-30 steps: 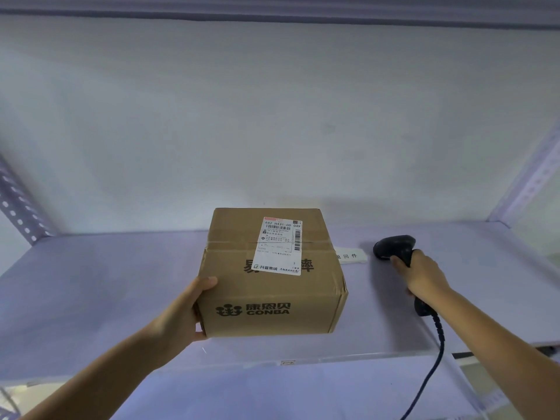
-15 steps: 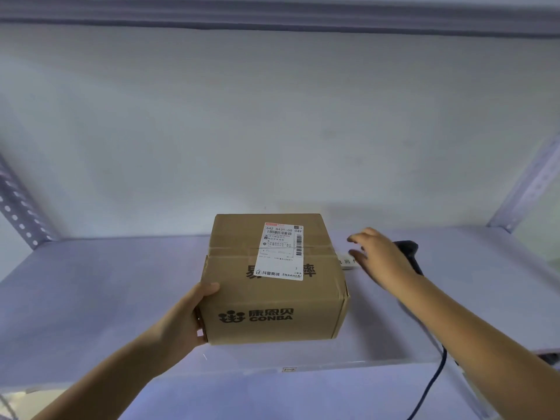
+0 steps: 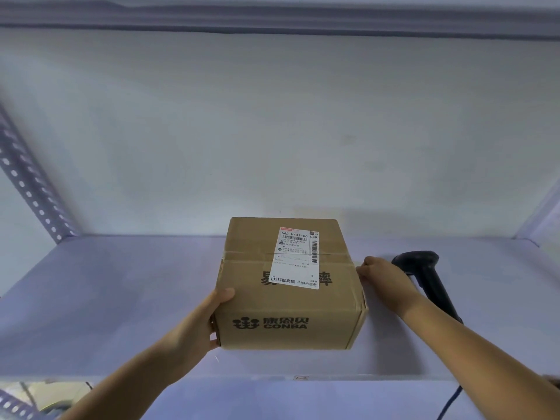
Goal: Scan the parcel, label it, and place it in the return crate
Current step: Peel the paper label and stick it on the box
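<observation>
The parcel (image 3: 291, 301) is a brown cardboard box printed CONBA, resting on the white shelf (image 3: 121, 298) with a white shipping label (image 3: 298, 257) on its top. My left hand (image 3: 197, 325) grips its near left corner, thumb on the top edge. My right hand (image 3: 385, 280) is against the box's right side, fingers curled down onto a small white label strip (image 3: 359, 263), of which only a sliver shows. The black handheld scanner (image 3: 424, 271) lies on the shelf just right of that hand, let go. No crate is in view.
The scanner's cable (image 3: 451, 401) hangs over the shelf's front edge at the right. Perforated metal uprights stand at the far left (image 3: 27, 183) and far right (image 3: 542, 213). A white wall closes the back and another shelf runs overhead.
My right hand set the scanner down on the shelf and moved left to the label strip beside the box, closing on it. My left hand kept its hold on the parcel.
</observation>
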### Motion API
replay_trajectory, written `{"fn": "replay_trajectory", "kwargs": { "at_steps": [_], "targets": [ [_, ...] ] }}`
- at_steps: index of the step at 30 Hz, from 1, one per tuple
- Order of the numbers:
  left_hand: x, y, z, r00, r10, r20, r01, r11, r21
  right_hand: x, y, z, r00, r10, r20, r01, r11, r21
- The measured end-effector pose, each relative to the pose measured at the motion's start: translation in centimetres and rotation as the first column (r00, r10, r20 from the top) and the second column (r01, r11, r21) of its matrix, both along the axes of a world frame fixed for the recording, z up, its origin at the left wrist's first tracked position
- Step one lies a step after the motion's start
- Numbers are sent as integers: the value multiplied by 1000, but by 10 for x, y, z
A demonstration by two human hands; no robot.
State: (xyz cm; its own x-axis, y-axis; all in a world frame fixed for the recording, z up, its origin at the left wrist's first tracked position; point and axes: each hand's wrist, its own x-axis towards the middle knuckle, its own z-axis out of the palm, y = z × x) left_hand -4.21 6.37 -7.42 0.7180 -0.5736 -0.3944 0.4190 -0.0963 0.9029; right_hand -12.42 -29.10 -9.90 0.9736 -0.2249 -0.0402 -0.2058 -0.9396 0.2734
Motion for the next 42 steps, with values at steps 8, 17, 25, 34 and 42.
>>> {"fn": "replay_trajectory", "kwargs": {
  "at_steps": [8,17,25,34,42],
  "targets": [
    [2,2,0,1000,-13,17,13,999,30,1,-11,-4,998,62,15,-62,998,-6],
    [3,3,-2,999,-41,18,41,999,15,4,-4,-6,995,-38,87,34,998,43],
    [4,4,-3,997,-67,43,67,998,7,2,-8,0,968,-180,177,122,948,294],
    [4,4,1,991,-118,61,120,992,-31,0,-8,-1,959,-230,165,156,915,372],
    [4,8,1,976,-196,91,199,980,-26,0,-8,6,946,-239,217,136,906,401]
  ]
}}
